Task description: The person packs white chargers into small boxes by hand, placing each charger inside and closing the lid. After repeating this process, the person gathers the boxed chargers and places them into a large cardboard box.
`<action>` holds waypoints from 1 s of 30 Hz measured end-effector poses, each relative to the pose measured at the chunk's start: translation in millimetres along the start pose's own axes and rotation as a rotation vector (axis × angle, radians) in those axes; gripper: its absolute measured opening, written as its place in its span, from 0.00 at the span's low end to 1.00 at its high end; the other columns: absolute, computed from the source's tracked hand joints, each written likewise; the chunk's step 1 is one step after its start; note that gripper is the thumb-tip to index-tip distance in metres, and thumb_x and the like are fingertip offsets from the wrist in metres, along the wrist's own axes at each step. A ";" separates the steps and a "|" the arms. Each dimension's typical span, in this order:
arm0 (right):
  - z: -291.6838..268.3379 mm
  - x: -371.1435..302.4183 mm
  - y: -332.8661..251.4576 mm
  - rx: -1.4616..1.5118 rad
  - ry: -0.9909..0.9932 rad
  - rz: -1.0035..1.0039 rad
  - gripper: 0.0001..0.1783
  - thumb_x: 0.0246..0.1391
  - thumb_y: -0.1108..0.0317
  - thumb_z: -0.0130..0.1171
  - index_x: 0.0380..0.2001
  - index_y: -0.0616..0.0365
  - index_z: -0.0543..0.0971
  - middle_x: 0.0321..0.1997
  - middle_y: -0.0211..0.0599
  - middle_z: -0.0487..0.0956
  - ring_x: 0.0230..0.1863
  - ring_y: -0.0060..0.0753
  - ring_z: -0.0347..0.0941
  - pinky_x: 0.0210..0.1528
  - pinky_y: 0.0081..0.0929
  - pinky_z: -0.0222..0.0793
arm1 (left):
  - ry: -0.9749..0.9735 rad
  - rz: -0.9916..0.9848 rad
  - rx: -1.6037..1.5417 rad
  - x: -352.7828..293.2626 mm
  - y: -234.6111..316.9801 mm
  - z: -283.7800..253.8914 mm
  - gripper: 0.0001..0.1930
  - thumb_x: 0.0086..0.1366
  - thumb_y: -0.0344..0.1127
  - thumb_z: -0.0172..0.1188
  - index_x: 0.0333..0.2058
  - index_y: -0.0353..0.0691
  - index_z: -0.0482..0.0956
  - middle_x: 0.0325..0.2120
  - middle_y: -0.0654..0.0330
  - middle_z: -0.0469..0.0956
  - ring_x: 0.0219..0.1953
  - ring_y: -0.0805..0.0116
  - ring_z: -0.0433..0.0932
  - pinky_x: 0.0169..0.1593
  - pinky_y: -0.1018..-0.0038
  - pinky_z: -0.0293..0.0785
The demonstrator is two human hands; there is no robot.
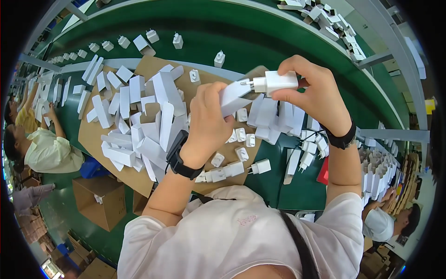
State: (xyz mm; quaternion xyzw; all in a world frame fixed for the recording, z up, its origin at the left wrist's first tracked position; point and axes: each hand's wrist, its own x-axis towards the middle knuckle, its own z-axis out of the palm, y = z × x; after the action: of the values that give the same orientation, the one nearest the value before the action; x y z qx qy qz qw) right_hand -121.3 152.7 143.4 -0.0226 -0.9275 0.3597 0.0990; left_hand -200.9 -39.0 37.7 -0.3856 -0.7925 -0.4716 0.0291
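Note:
My left hand (pixel 207 109) is closed around a small white carton (pixel 232 96), its open end facing right with a flap sticking up. In my right hand (pixel 316 88) a white plug-in charger (pixel 283 81) is pinched between thumb and fingers. The charger's two pins point left, right at the mouth of the carton; whether they touch it I cannot tell. Below my hands, several loose chargers (pixel 241 154) lie on a brown cardboard sheet (pixel 100 135). White folded cartons (pixel 162 93) are heaped to the left of my left hand.
More chargers (pixel 178 41) stand spaced along the green conveyor belt (pixel 200 28) beyond the table. Cabled chargers (pixel 309 146) and a red item (pixel 323 172) lie at right. An open brown box (pixel 100 200) stands lower left. Co-workers (pixel 51 149) sit at both sides.

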 end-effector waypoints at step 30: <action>38.9 -39.3 10.9 0.033 0.190 -0.297 0.13 0.37 0.79 0.62 0.31 0.56 0.80 0.45 0.36 0.77 0.47 0.37 0.65 0.50 0.32 0.61 | -0.103 -0.302 -0.351 -12.9 27.7 23.5 0.28 0.37 0.38 0.70 0.32 0.35 0.62 0.30 0.52 0.65 0.33 0.58 0.67 0.37 0.70 0.66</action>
State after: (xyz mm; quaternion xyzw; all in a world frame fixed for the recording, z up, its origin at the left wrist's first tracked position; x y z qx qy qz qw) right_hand -90.9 130.5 101.5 0.0826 -0.9011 0.3526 0.2387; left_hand -166.7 -21.4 39.6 -0.2856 -0.7476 -0.5806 -0.1497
